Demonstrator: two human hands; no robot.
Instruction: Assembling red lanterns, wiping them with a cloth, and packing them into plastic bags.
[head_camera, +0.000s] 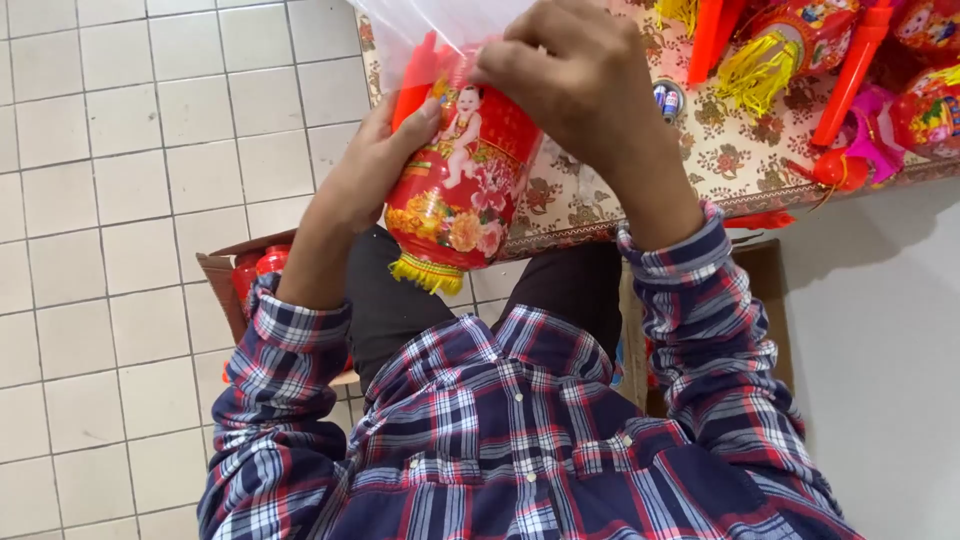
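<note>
The floor (120, 150) of pale square tiles fills the left side of the view, and a plain light wall (880, 380) is on the right. Between them stands the bench (720, 150), covered with a cloth of brown flower pattern. On its far right part lie several red lanterns (800, 40) with yellow tassels and red plastic handles, close together and partly touching each other. Two small batteries (667, 98) lie on the cloth just beside them.

The person sits in front of the bench and wears a checked shirt (520, 440) in blue, red and white with dark trousers. Below the left arm, on the floor, there is an open cardboard box (215, 275) with more red things inside; I cannot tell exactly what they are.

In front of the chest, above the lap and at the edge of the bench, the person holds a red paper lantern (460, 190), a little tilted, with a picture of a child, flowers and a yellow fringe at the bottom. The left hand (375, 165) wraps around its side, the thumb pressed on the front. The right hand (570, 75) is bent over the top of the lantern, the fingers pressed together and pinching its upper edge. A clear plastic bag (430, 25) hangs just above, touching the lantern's top.
</note>
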